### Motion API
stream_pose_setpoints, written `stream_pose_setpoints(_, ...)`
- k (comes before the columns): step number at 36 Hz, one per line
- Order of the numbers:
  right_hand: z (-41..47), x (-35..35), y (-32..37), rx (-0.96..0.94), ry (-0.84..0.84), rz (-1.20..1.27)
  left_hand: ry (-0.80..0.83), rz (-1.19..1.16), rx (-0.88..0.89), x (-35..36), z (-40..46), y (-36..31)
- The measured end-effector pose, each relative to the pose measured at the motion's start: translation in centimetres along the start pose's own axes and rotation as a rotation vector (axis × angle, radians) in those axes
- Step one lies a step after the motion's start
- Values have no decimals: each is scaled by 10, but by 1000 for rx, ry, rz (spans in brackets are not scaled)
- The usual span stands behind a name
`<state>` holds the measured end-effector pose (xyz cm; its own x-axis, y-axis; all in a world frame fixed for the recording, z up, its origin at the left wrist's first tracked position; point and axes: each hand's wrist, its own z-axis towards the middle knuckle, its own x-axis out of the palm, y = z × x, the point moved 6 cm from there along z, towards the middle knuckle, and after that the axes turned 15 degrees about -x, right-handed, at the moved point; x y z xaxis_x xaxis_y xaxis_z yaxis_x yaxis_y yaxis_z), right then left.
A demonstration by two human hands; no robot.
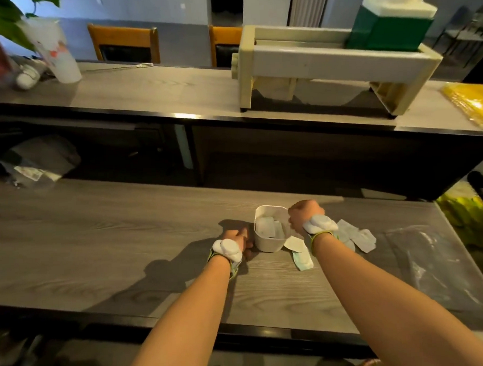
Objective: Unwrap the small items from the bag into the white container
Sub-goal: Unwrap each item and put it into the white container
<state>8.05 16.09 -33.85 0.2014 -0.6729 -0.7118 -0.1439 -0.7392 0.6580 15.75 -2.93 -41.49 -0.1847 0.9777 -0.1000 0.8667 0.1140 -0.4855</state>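
Observation:
A white container (265,244) stands on the grey wood-grain table, with several small white items inside it. My left hand (235,237) rests on the table against the container's left side, fingers curled toward its wall. My right hand (301,210) hovers at the container's right rim, fingers closed; whether it holds anything is hidden. Loose wrappers (359,235) lie to the right of the container, and one pale green-edged wrapper (301,256) lies in front of it. A clear plastic bag (429,257) lies flat at the table's right.
Behind the table runs a raised counter (147,90) with a cream rack (326,57), a green-and-white box (388,29), a white cup (54,50) and a yellow packet (475,103). A grey bag (37,161) lies at the far left.

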Motion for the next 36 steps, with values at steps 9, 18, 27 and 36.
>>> stream_pose_setpoints(9,-51,16,-75,-6,330,-345,183,114,-104,33,-15,47)
stream_pose_setpoints(18,-54,37,-100,-25,359,-375,172,156,-135,58,-21,61)
stream_pose_setpoints(27,-58,37,-106,-161,308,-436,295,162,-257,73,-21,62)
stream_pose_setpoints(36,-64,38,-115,-66,230,-332,324,85,-238,87,-15,72)
